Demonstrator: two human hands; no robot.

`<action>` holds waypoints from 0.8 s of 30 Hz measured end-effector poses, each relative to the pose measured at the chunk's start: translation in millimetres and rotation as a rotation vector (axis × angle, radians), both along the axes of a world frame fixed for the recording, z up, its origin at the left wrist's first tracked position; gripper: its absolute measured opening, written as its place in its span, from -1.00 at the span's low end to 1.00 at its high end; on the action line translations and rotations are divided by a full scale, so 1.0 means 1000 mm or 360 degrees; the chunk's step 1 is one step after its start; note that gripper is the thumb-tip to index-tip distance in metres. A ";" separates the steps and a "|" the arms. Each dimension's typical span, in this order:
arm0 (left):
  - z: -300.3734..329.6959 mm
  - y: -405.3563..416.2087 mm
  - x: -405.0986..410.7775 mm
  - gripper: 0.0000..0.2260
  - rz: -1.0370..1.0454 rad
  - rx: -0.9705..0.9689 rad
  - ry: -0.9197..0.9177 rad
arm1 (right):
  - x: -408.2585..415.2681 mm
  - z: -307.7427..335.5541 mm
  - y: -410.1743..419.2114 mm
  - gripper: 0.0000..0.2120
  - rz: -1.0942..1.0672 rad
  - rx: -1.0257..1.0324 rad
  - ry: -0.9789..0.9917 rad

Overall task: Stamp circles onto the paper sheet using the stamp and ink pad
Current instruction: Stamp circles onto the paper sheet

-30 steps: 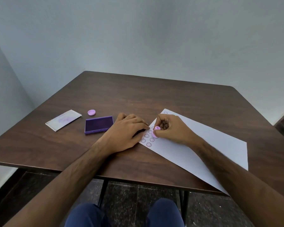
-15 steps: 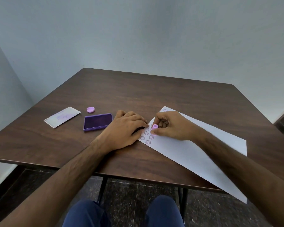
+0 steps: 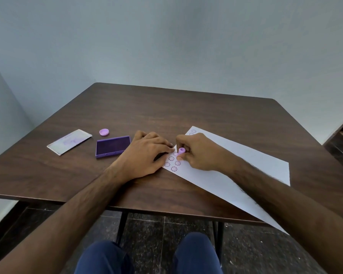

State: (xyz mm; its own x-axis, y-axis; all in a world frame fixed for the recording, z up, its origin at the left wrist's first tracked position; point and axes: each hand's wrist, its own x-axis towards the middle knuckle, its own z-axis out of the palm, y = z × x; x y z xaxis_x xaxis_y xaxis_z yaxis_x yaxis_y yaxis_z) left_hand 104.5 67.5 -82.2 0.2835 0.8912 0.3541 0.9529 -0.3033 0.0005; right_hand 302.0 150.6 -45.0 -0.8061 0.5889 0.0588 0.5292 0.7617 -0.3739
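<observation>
We hold the stamp [image 3: 181, 151] pinched in the fingertips of our right hand [image 3: 198, 151], fingers curled closed around its small lilac body, with its printing end down on or just above the paper sheet [image 3: 236, 165]; contact is hidden by the fingers. Our left hand [image 3: 145, 155] holds nothing: it lies flat and spread, palm down, on the table [image 3: 186, 111], fingertips pressing the sheet's near left edge

Handling notes:
- The stamp appears to be light, rigid plastic. We judge that a pinch on its upper barrel, well clear of the inked face, gives the best control
- The sheet is thin and limp and would likely slide on the smooth tabletop, so we keep it pinned beside the stamping area
- Fresh prints [image 3: 171, 164] lie just beside the stamp; wet ink may smear, so we keep fingers off them

The ink pad [image 3: 112, 146] sits open, left of our left hand. A lilac cap [image 3: 104, 132] and a flat lid [image 3: 69, 141] lie beyond it, apart from the sheet
</observation>
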 end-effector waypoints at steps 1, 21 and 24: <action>0.000 0.000 0.000 -0.64 0.0002 0.0007 0.0001 | -0.001 0.000 0.000 -0.84 -0.0017 0.0000 -0.0013; -0.003 0.006 -0.003 -0.60 -0.0040 -0.0113 0.0017 | -0.004 0.008 -0.003 -0.80 -0.0019 0.0035 -0.0182; -0.003 0.007 -0.003 -0.58 -0.0042 -0.0122 0.0016 | -0.004 0.008 -0.002 -0.80 -0.0011 0.0030 -0.0178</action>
